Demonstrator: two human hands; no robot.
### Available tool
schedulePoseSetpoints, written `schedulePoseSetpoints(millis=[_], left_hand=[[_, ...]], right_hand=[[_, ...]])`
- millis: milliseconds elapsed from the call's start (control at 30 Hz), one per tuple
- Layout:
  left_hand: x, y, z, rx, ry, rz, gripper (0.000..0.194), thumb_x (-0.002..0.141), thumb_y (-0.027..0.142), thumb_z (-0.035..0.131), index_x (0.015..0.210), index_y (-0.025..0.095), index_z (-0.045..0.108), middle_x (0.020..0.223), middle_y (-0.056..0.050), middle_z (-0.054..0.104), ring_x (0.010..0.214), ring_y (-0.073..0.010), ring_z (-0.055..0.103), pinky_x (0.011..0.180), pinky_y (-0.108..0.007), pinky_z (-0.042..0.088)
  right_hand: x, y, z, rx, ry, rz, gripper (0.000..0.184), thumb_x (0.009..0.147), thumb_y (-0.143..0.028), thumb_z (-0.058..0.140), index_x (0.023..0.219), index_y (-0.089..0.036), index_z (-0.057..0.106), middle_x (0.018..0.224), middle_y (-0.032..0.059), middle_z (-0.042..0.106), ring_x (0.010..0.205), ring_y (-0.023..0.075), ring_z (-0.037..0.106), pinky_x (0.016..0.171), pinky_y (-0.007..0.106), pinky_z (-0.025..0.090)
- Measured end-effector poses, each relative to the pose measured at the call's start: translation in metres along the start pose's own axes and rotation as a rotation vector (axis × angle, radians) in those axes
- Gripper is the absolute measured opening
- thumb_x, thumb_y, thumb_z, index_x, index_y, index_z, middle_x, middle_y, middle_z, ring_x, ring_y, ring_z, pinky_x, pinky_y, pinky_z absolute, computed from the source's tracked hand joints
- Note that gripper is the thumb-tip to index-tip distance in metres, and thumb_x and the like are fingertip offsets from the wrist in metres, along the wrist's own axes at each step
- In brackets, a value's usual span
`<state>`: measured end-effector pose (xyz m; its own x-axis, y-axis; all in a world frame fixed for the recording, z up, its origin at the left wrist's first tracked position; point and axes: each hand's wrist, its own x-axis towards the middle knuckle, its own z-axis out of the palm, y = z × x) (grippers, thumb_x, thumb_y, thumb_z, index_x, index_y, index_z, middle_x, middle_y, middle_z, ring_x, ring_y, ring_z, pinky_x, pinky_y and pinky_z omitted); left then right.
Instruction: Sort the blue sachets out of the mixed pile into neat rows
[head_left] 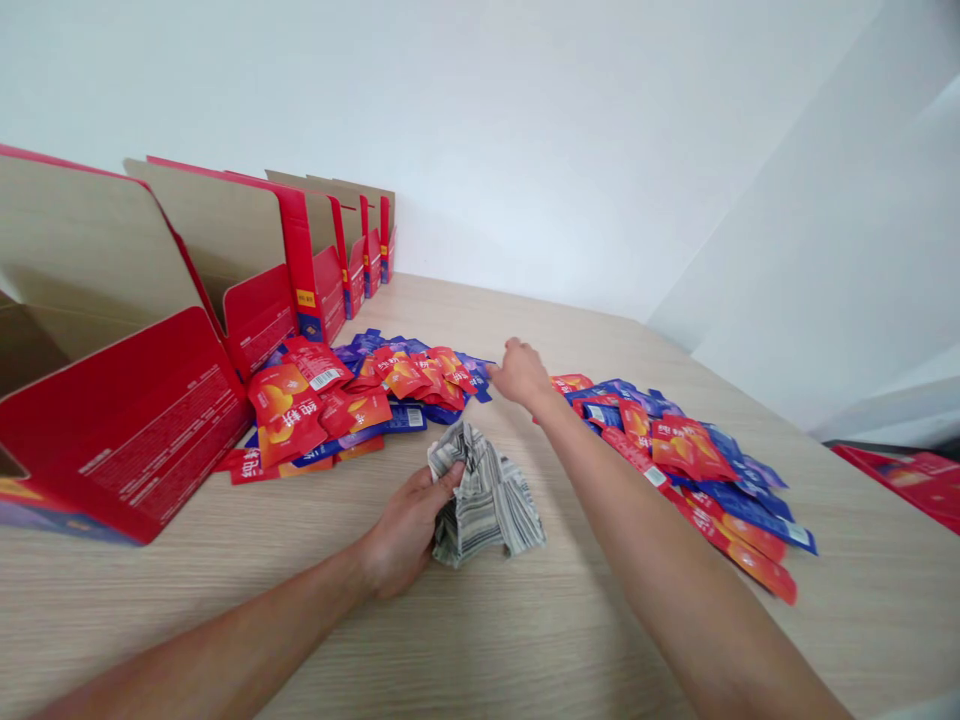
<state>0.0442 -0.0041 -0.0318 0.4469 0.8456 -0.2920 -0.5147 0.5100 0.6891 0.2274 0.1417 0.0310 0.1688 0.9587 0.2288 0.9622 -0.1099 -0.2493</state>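
My left hand is closed on a crumpled grey striped cloth, with the thumb on top, just above the table. Farther forward, my right hand is closed with its fingers curled, between two piles of packets. Whatever its fingers may hold is hidden. Just left of its fingertips lies the edge of a pile of red and blue sachets. Beneath and beyond the right wrist, a second heap of red and blue sachets spreads toward the right.
Several open red cardboard boxes stand in a row along the left, flaps raised. A white wall bounds the pale wooden table at the back. Something red with a dark rim sits at the far right edge.
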Motion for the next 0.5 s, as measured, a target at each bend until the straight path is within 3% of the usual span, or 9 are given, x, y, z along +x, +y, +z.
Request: schedulePoseSetpoints(millis=[67,133,233,500], left_hand=[[0.001,0.000,0.001,0.004,0.002,-0.002,0.018,0.087,0.031,0.082,0.090,0.016,0.073,0.085,-0.009,0.080,0.093,-0.0259,0.079,0.079,-0.030,0.063],[0.002,0.001,0.003,0.007,0.014,-0.009,0.015,0.088,0.029,0.080,0.091,0.016,0.073,0.086,-0.009,0.080,0.094,-0.0261,0.079,0.082,-0.031,0.064],[0.002,0.003,0.006,0.011,0.041,-0.003,0.012,0.090,0.026,0.078,0.096,0.017,0.074,0.088,-0.009,0.080,0.093,-0.0255,0.079,0.082,-0.032,0.064],[-0.002,0.007,0.008,-0.041,0.097,-0.007,0.010,0.098,0.019,0.065,0.102,0.015,0.074,0.087,-0.009,0.081,0.084,-0.0227,0.080,0.075,-0.030,0.065]], right_hand=[[-0.001,0.032,-0.006,-0.084,-0.025,0.112,0.048,0.102,-0.034,0.065,0.136,-0.002,0.057,0.136,0.0291,0.061,0.131,0.0369,0.059,0.106,0.053,0.049],[-0.005,0.055,-0.006,-0.149,-0.081,0.167,0.041,0.101,-0.037,0.067,0.133,-0.011,0.063,0.135,0.0186,0.064,0.124,0.0318,0.064,0.103,0.053,0.053],[-0.011,0.066,0.001,-0.198,-0.165,0.129,0.034,0.101,-0.039,0.069,0.127,-0.018,0.067,0.130,0.0095,0.068,0.114,0.0251,0.068,0.099,0.048,0.058],[-0.022,0.048,0.011,-0.205,-0.185,-0.055,0.029,0.103,-0.024,0.056,0.116,-0.007,0.075,0.116,0.0278,0.075,0.115,0.0342,0.072,0.096,0.038,0.053]])
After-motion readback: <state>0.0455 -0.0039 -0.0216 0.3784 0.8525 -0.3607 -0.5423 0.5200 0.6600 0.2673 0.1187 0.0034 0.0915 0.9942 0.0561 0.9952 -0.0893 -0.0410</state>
